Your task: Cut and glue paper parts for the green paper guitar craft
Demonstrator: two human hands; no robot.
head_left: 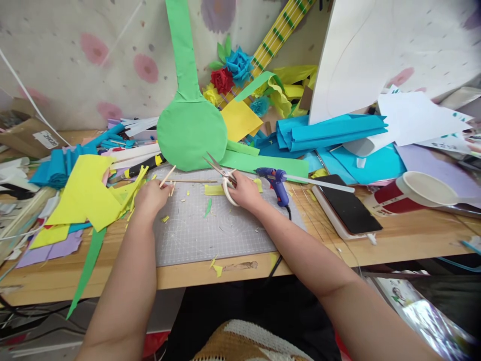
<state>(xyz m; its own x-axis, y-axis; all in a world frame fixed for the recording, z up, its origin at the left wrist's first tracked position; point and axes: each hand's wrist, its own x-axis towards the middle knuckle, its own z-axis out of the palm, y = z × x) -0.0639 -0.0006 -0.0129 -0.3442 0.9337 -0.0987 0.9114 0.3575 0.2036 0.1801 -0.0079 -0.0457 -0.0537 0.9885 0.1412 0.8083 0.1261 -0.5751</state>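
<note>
With twelve o'clock at the far edge of the grey cutting mat, the left hand sits over the mat's ten o'clock corner, its fingertips pinched together on thin wooden sticks; the longest of these slants up from the grip toward one o'clock. The right hand is closed around the white handles of a pair of scissors, whose blades stand slightly apart and point toward ten o'clock, so their line passes beyond the stick tips rather than across them. From the right hand, the held sticks lie at nine o'clock, well apart from the blades. Between the hands a loose thin stick lies with its long axis running nine to three; whether its left end touches the left hand's sticks, I cannot tell. A yellow strip lies just beside the right hand at nine o'clock, the purple glue gun near it at three, and a round green paper shape beyond both hands at twelve.
</note>
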